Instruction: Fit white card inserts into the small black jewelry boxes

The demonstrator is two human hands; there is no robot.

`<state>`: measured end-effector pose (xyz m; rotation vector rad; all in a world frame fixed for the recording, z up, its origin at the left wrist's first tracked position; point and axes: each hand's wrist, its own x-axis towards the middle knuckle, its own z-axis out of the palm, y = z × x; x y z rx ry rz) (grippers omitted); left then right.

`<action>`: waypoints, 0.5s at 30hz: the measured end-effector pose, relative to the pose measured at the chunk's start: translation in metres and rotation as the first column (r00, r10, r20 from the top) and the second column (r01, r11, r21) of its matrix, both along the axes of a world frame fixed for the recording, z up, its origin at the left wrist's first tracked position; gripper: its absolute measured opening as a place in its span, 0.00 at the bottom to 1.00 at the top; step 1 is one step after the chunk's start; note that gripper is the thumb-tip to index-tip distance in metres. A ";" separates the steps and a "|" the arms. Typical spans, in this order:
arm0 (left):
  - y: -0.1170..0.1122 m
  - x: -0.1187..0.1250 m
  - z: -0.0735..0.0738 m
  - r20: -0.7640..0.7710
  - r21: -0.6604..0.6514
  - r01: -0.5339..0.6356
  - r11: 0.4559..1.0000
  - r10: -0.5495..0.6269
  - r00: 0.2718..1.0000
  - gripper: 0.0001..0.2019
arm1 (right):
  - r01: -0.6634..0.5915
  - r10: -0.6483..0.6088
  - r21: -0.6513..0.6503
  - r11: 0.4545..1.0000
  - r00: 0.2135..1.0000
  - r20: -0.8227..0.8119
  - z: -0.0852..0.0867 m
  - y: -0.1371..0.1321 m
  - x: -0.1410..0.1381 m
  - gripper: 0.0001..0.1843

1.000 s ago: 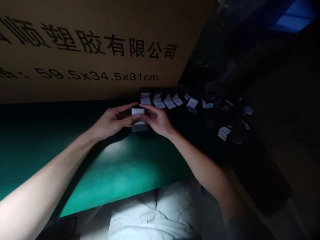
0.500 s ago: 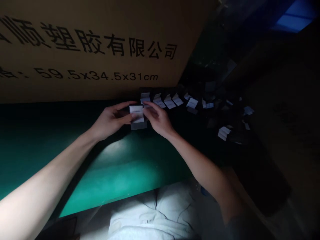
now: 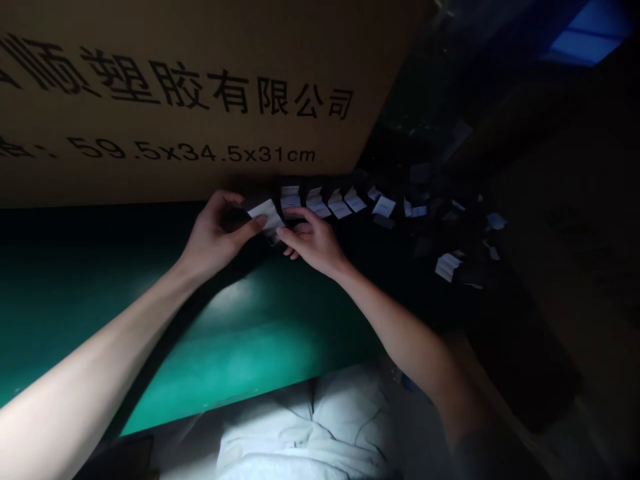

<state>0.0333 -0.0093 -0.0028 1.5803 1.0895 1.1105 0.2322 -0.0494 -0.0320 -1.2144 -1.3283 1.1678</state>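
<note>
Between my hands is a small dark box (image 3: 267, 215) with a folded white paper piece on it, held tilted above the green table. My left hand (image 3: 210, 233) is closed around its left side, thumb pressed on the white paper. At its lower right edge, my right hand (image 3: 317, 243) pinches with thumb and index finger, the other fingers curled beneath. Just behind my hands stands a row of similar dark boxes (image 3: 341, 205) with raised white flaps. What lies inside the held box is hidden.
A large cardboard carton (image 3: 200, 87) with black printing rises behind the green table (image 3: 240, 353). More small dark and white pieces (image 3: 449, 267) lie scattered in shadow at the right. Another dark carton (image 3: 580, 267) stands at the far right.
The held box has turned from nearly level to a slant, its lower end now toward my right hand. My right fingers have moved down along its right edge.
</note>
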 end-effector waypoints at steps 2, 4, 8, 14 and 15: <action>0.000 0.000 0.001 0.051 -0.072 0.056 0.996 -0.052 0.997 0.25 | 0.044 -0.044 0.035 0.998 0.999 -0.007 -0.004 0.002 0.000 0.24; 0.002 -0.001 0.001 0.144 -0.144 0.125 0.982 -0.104 0.984 0.23 | 0.125 -0.125 0.076 0.989 0.992 -0.002 -0.005 0.003 0.000 0.22; 0.005 -0.004 -0.001 0.285 -0.244 0.249 0.937 -0.176 0.942 0.21 | 0.260 -0.265 0.156 0.953 0.964 0.012 -0.002 0.002 -0.001 0.22; -0.005 0.000 0.000 0.232 -0.415 0.381 0.826 -0.308 0.923 0.28 | 0.294 -0.318 0.285 0.912 0.947 0.042 0.002 -0.002 0.000 0.21; -0.008 0.002 0.001 0.218 -0.442 0.395 0.806 -0.330 0.918 0.30 | 0.294 -0.327 0.307 0.905 0.943 0.061 0.002 -0.003 0.000 0.20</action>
